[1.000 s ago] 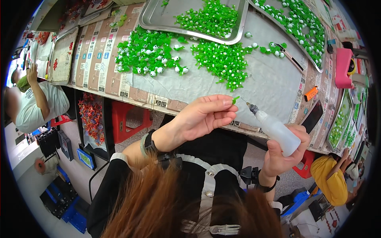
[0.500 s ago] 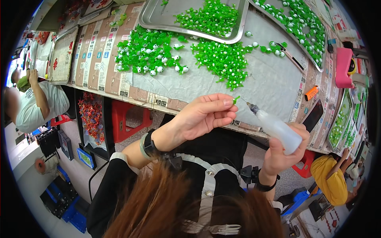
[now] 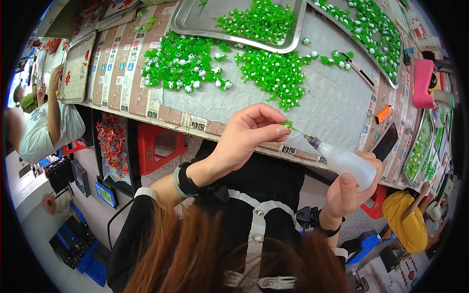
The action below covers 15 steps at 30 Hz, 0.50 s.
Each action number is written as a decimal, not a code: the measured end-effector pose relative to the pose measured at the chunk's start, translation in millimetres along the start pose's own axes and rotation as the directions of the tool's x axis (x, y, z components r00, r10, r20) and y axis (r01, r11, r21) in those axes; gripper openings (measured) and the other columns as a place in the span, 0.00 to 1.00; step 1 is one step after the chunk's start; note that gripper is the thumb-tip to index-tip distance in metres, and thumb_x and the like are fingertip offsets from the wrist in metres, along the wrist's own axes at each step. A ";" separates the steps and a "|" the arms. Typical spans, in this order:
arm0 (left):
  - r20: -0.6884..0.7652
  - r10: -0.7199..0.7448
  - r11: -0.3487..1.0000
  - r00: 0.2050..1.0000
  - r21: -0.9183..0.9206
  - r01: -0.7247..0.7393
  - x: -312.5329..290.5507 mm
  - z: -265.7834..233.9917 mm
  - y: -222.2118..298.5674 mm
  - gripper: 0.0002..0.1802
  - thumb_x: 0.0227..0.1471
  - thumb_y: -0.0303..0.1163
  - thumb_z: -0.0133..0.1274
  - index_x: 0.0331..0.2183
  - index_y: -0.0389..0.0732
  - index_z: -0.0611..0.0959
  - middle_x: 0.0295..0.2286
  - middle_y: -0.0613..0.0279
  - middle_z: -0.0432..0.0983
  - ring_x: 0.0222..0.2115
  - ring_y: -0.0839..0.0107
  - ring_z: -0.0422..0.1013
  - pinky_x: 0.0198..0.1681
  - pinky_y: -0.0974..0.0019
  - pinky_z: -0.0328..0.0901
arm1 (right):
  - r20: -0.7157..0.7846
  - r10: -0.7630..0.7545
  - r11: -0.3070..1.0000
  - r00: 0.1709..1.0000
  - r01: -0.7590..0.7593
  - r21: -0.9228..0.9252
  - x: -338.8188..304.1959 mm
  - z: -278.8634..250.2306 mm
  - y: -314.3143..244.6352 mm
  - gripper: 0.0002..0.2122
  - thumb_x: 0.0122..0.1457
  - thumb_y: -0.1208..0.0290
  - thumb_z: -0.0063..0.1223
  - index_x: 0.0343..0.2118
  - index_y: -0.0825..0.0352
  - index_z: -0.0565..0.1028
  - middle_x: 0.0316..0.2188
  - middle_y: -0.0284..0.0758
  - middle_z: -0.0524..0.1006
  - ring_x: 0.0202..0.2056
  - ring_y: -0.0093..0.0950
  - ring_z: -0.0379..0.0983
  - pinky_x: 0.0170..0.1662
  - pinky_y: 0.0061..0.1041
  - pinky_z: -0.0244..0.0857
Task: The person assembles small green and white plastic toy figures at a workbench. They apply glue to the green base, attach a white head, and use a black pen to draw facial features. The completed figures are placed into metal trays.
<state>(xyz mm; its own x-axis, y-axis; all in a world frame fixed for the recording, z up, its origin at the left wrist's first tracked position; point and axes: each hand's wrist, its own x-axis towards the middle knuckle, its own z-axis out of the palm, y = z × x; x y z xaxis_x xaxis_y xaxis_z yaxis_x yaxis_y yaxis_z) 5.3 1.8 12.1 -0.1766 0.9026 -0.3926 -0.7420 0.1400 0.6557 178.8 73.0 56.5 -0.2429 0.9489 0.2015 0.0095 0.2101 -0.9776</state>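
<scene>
Between thumb and fingertips, my left hand (image 3: 251, 129) pinches a small green plastic piece (image 3: 289, 125). My right hand (image 3: 351, 190) is wrapped round a translucent white squeeze bottle (image 3: 349, 166), tilted so that its thin needle tip reaches the green piece; whether they touch I cannot tell. Past my hands lies a heap of small green pieces with white spots (image 3: 273, 75). To its left spreads a pile of green pieces with white, eye-like balls (image 3: 183, 63). A few more such pieces (image 3: 337, 59) lie to the right, beside a pen-like tool (image 3: 359, 71).
A metal tray (image 3: 234, 43) of green pieces stands at the back, with another tray (image 3: 359, 46) right of it. An orange lighter (image 3: 383, 115), a dark phone (image 3: 385, 141) and a pink holder (image 3: 424, 83) sit at the right. Other people work at both sides.
My left hand has turned, its fingers curling in more, with the green piece still pinched. The bottle has shifted slightly right and down. At the left, a co-worker's arm has moved up.
</scene>
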 end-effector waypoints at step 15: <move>0.017 -0.011 1.000 1.000 -0.023 0.011 -0.5 2.0 1.7 0.06 0.42 0.19 0.46 0.28 0.34 0.71 0.28 0.56 0.70 0.31 0.71 0.68 0.34 0.72 0.65 | 0.006 -0.003 1.000 1.000 0.003 0.003 0.6 4.3 -1.1 0.20 0.34 0.65 0.61 0.26 0.67 0.62 0.23 0.33 0.64 0.25 0.22 0.60 0.30 0.18 0.55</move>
<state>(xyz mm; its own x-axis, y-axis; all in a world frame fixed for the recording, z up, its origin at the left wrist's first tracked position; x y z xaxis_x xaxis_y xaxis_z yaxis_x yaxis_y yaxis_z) 5.4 2.4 14.7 -0.1578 0.9077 -0.3889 -0.7586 0.1407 0.6362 174.5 72.4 57.5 -0.2485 0.9469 0.2041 0.0059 0.2122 -0.9772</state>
